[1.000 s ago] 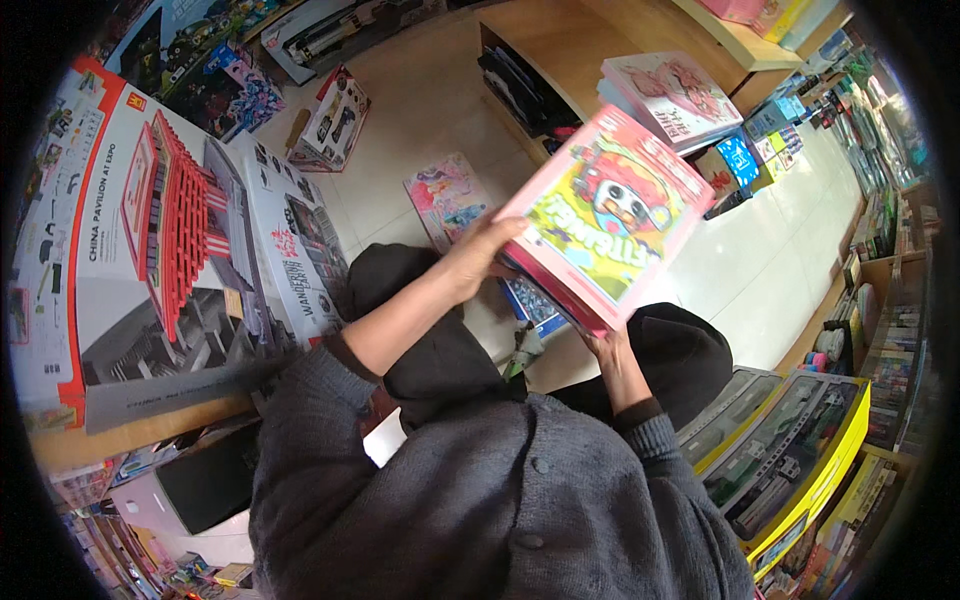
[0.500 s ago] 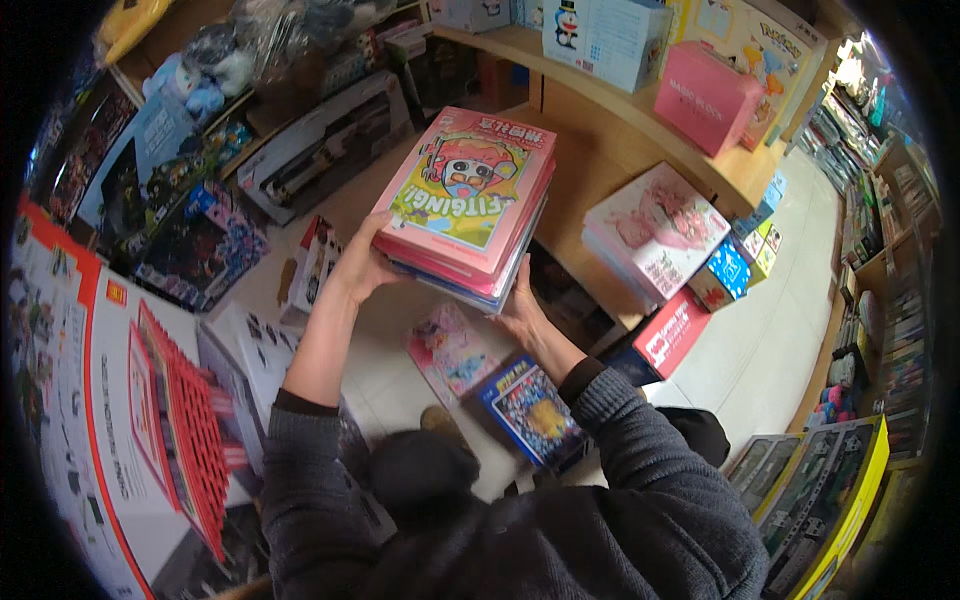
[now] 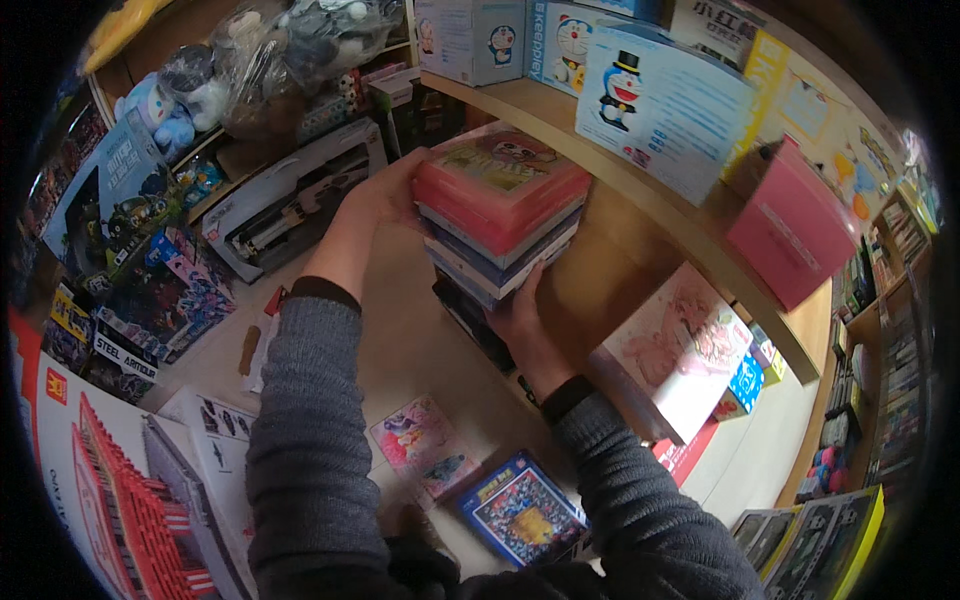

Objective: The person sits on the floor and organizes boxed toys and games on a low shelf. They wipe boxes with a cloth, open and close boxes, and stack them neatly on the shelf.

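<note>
My left hand (image 3: 398, 190) grips the far left side of a stack of flat boxes (image 3: 500, 200), a pink one with a cartoon picture on top and darker blue ones below. My right hand (image 3: 515, 305) holds the stack low on its near right side, its fingertips partly hidden. The stack is at a wooden lower shelf (image 3: 620, 235), just under the edge of an upper shelf (image 3: 640, 170). To its right stands a pile of pale boxes (image 3: 670, 350) with pink artwork.
Light blue cartoon boxes (image 3: 660, 110) and a pink box (image 3: 790, 225) stand above. Bagged plush toys (image 3: 260, 70) and large toy boxes (image 3: 150, 300) line the left. A pink flat box (image 3: 425, 445) and blue box (image 3: 525, 510) lie on the floor.
My hands have carried the stack forward and up, from over my lap to the shelf. My view has risen toward the shelves, and both arms are now stretched out.
</note>
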A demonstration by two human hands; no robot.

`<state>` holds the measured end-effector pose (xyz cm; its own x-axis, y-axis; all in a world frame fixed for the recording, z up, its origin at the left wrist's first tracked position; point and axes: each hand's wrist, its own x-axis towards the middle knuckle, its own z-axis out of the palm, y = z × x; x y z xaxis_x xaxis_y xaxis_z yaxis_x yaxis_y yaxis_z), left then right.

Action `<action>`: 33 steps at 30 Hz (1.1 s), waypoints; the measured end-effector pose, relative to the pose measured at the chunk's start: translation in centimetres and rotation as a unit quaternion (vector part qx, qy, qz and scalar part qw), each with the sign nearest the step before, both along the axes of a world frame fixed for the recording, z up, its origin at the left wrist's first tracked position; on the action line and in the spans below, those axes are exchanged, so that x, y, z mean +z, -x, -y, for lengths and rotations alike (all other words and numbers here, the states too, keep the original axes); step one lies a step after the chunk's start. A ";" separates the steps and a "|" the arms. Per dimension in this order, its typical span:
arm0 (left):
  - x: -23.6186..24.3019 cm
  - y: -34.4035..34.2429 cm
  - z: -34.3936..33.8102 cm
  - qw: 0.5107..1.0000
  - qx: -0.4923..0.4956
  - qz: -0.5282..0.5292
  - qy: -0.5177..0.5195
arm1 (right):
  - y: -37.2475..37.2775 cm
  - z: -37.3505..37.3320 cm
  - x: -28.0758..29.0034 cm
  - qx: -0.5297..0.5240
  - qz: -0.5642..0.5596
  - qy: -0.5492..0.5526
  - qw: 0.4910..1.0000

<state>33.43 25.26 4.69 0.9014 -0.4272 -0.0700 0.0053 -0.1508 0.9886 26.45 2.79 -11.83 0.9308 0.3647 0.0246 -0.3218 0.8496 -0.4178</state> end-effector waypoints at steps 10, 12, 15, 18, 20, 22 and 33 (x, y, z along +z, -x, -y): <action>-3.7 -10.4 -0.1 0.968 -0.046 0.230 -0.091 | -6.1 0.3 1.7 -0.081 -0.079 0.125 0.986; -3.8 -10.1 0.6 0.985 0.034 0.164 -0.035 | -6.6 0.5 3.2 -0.131 -0.196 0.228 0.945; -4.4 -8.6 2.3 0.955 0.227 -0.112 0.153 | -6.2 1.3 4.0 -0.149 -0.141 0.193 0.960; -6.6 -6.9 4.0 0.879 0.379 -0.081 0.278 | -5.5 1.7 3.6 -0.191 -0.078 0.292 0.934; -9.2 -5.5 5.3 0.868 0.367 -0.107 0.317 | -5.2 1.5 3.3 -0.217 -0.057 0.351 0.909; -11.7 -3.9 6.3 0.878 0.279 -0.136 0.365 | -5.2 1.3 3.2 -0.209 -0.070 0.326 0.919; -12.3 -4.0 11.4 0.858 0.258 -0.166 0.412 | -8.9 0.8 1.0 -0.190 -0.002 0.222 0.956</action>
